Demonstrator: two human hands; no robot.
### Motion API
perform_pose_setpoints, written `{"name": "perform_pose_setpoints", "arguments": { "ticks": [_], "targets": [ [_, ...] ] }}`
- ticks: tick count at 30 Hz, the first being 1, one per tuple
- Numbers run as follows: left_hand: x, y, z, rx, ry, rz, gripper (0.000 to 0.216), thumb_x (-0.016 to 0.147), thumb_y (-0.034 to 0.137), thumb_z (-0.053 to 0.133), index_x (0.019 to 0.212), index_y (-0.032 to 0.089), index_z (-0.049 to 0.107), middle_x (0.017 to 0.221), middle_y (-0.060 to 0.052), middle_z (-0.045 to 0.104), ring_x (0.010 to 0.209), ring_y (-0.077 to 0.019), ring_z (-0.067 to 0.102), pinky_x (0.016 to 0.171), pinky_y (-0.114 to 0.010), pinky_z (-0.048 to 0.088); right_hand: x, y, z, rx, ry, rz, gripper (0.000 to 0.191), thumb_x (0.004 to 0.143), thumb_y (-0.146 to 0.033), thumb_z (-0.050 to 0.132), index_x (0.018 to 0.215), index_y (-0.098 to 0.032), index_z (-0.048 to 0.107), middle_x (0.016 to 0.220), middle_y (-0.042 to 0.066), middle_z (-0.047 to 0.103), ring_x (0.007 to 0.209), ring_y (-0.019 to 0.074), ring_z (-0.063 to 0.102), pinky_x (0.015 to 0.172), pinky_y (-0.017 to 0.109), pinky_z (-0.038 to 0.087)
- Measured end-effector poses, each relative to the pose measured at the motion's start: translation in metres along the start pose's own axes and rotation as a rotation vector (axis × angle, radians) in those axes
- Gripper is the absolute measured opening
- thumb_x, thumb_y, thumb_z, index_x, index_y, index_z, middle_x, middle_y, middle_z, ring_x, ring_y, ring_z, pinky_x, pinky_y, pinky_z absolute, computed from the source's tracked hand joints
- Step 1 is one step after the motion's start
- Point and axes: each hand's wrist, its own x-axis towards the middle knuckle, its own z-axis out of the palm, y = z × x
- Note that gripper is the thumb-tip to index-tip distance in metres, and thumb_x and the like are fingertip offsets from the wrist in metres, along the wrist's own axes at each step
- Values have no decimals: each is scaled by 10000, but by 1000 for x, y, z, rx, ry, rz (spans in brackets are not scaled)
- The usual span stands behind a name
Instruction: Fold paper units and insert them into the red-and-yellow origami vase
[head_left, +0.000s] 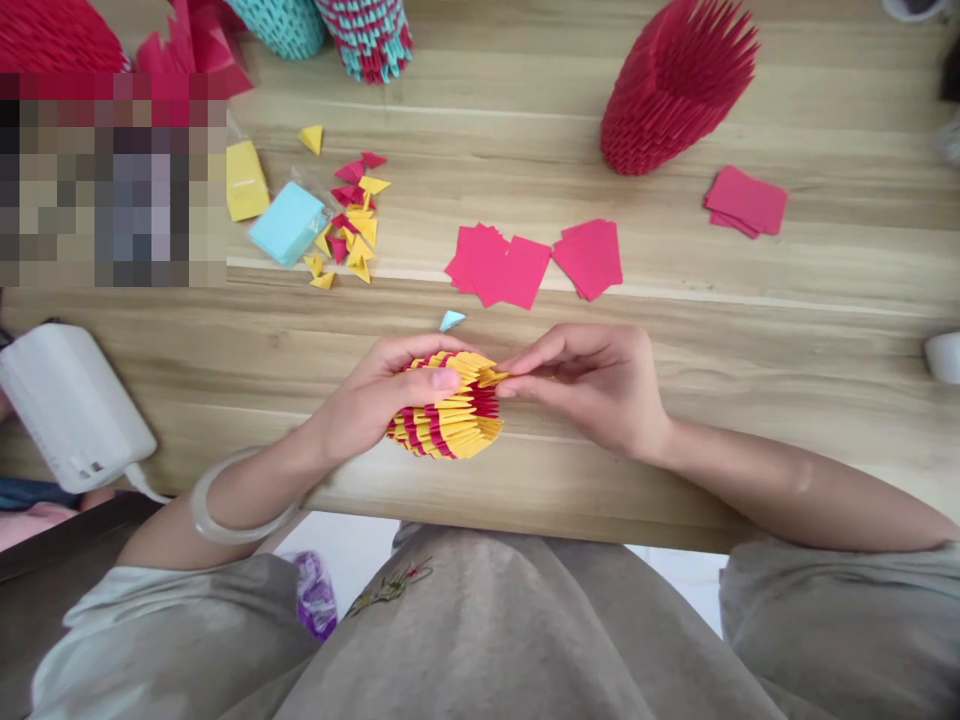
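My left hand [379, 395] is wrapped round a yellow and red folded-paper model [450, 410], held just above the near edge of the wooden table [675, 300]. My right hand [592, 385] pinches a small yellow folded piece [495, 378] against the model's right rim. A pale bangle sits on my left wrist. A loose light-blue folded piece [451, 320] lies just beyond my hands.
Beyond my hands lie stacks of pink paper squares [499, 265], [590, 258], [746, 202], a pile of small yellow and red folded pieces [352, 220], light-blue [287, 222] and yellow [245, 180] paper pads. A tall red paper model [675, 85] stands at the back. A white device [71, 405] lies at left.
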Motion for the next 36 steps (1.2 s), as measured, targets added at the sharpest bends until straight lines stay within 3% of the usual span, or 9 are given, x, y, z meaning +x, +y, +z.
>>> {"name": "perform_pose_setpoints", "arguments": {
  "ticks": [6, 11, 15, 20, 24, 28, 31, 36],
  "targets": [
    [-4, -4, 3, 169, 39, 67, 353, 754, 382, 710, 1034, 171, 674, 871, -34, 714, 735, -189, 678, 627, -252, 561, -1, -3, 8, -164, 78, -52, 66, 702, -172, 742, 712, -145, 682, 714, 13, 728, 643, 131, 685, 613, 234, 568],
    [-6, -8, 12, 301, 83, 262, 380, 762, 348, 706, 1090, 170, 640, 955, -51, 708, 825, -188, 669, 706, -245, 552, -2, -4, 15, -306, 143, -141, 113, 696, -64, 653, 747, -165, 658, 719, -10, 718, 679, 123, 681, 648, 220, 546],
    [-5, -14, 13, 370, 101, 391, 388, 771, 333, 699, 1114, 168, 622, 917, -45, 703, 760, -153, 650, 675, -220, 533, 4, -1, 14, -270, 145, -125, 154, 679, -55, 641, 778, -172, 645, 785, -19, 724, 721, 120, 689, 706, 230, 543],
    [-1, -19, 8, 445, 113, 481, 430, 762, 375, 692, 1119, 152, 603, 901, -61, 694, 735, -160, 642, 660, -243, 532, 11, 2, 10, -173, 68, -89, 83, 703, -111, 673, 775, -154, 680, 760, -1, 734, 690, 121, 692, 666, 226, 531],
    [2, -20, 5, 391, 47, 643, 474, 740, 415, 696, 1139, 192, 568, 1020, -79, 664, 840, -185, 652, 731, -282, 542, 11, -5, 5, -187, 16, -236, 68, 762, -143, 675, 807, -168, 719, 818, 15, 753, 744, 125, 692, 706, 237, 535],
    [5, -22, 1, 513, -10, 822, 490, 718, 388, 701, 1147, 199, 557, 1102, -114, 631, 979, -235, 633, 827, -349, 534, 10, -9, 1, -225, -94, -395, 101, 803, -127, 644, 755, -173, 719, 774, 17, 742, 725, 126, 675, 691, 244, 541],
    [7, -23, 0, 581, 17, 915, 502, 740, 414, 665, 1177, 197, 548, 1075, -122, 633, 971, -239, 629, 815, -363, 537, 9, -5, 2, -271, -57, -524, 109, 840, -140, 614, 807, -168, 715, 784, 32, 737, 745, 135, 678, 717, 266, 554],
    [7, -20, -1, 790, 85, 1213, 468, 721, 435, 655, 1131, 227, 565, 1118, -110, 611, 950, -224, 633, 756, -352, 559, 3, -2, 5, -341, 47, -743, 90, 831, -196, 654, 904, -153, 684, 943, 98, 735, 891, 178, 688, 844, 339, 561]
  ]
}}
